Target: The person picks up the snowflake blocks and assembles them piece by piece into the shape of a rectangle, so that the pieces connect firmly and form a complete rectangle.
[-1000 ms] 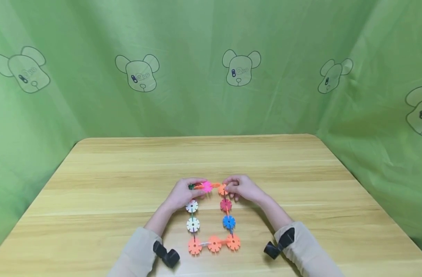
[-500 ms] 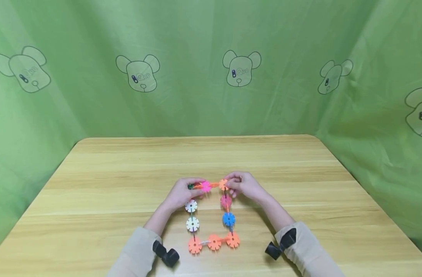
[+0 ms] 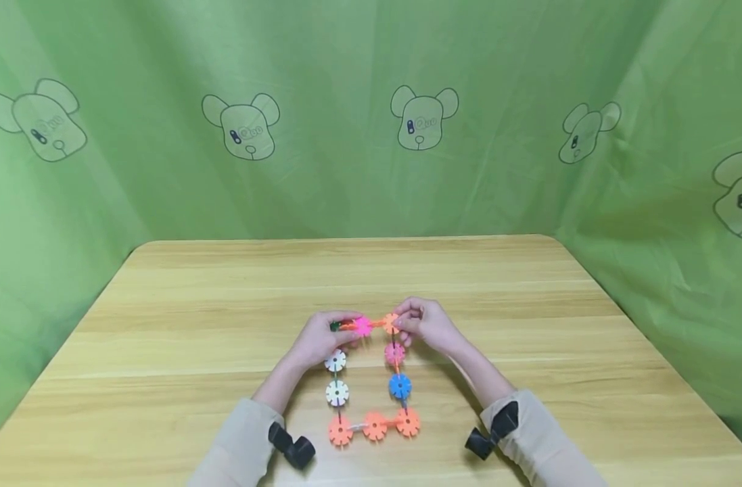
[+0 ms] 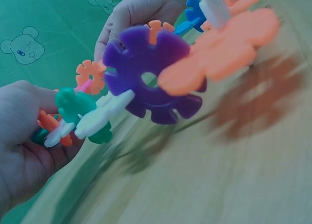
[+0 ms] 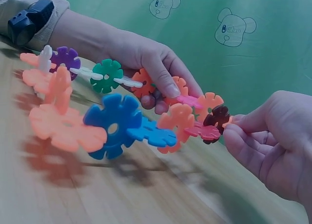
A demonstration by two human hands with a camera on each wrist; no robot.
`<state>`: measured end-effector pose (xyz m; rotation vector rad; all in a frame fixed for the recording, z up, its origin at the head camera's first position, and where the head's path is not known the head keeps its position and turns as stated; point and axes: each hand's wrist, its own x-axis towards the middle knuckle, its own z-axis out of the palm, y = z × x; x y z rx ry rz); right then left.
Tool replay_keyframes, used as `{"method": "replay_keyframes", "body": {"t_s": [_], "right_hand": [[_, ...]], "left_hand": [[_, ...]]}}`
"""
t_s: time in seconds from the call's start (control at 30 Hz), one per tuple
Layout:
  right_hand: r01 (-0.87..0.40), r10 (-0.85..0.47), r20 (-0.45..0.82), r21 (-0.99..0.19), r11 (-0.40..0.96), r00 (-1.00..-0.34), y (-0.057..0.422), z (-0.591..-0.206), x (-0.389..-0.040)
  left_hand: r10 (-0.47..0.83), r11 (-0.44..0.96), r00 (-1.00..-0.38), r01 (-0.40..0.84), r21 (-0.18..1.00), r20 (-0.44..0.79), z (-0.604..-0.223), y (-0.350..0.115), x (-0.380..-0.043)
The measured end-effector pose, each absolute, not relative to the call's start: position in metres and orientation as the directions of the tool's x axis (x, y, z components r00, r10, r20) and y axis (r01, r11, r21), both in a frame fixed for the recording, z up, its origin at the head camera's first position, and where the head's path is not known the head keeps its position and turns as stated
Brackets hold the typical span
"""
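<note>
Notched snowflake discs, slotted edge to edge, form a roughly rectangular ring in the head view. Its near side has several orange discs [image 3: 375,427]; white discs [image 3: 337,393] run up the left, and a blue disc [image 3: 400,386] and a pink disc [image 3: 395,353] up the right. My left hand [image 3: 317,340] grips the far-left part, thumb and fingers around an orange disc [image 5: 143,82] beside a green disc [image 5: 107,75]. At the far-right corner, my right hand [image 3: 428,327] pinches an orange disc [image 3: 391,323], mostly hidden by fingertips in the right wrist view, beside a dark brown disc [image 5: 218,117].
The ring is over a wooden table [image 3: 224,291]; shadows in the wrist views show parts raised off it. Green curtains [image 3: 334,189] with printed bear heads stand behind the table and at its sides. Black wrist cameras [image 3: 291,446] sit on both sleeves.
My right hand has moved slightly away from me, taking the ring's far-right corner with it. The right side's discs have shifted a little the same way. My left hand stays nearly in place.
</note>
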<state>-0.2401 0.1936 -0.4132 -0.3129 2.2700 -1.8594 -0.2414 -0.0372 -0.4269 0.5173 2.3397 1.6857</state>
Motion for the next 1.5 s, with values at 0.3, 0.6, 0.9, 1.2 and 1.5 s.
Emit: {"method": "replay_keyframes", "body": {"t_s": [0.3,0.6,0.9,1.2,1.5], "right_hand": [[-0.053,-0.288,-0.007,-0.979,0.199,-0.958,0.191,-0.412,-0.239],[-0.071,-0.320,0.003,-0.977,0.201,-0.947,0.188,-0.412,-0.239],[-0.058,-0.324,-0.030,-0.964,0.258,-0.946,0.191,-0.412,-0.240],[-0.004,-0.441,-0.118,-0.964,0.266,-0.890,0.200,-0.417,-0.229],[0.044,-0.497,-0.192,-0.955,0.293,-0.846,0.210,-0.421,-0.212]], "left_hand": [[0.412,0.261,-0.911,0.152,0.953,0.033,-0.428,-0.040,-0.242],[0.424,0.249,-0.905,0.163,0.955,0.044,-0.429,-0.040,-0.242],[0.384,0.319,-0.922,0.192,0.928,0.059,-0.428,-0.039,-0.243],[0.220,0.154,-0.974,0.082,0.985,0.046,-0.427,-0.044,-0.248],[0.091,0.113,-0.995,0.055,0.992,0.045,-0.425,-0.046,-0.250]]}}
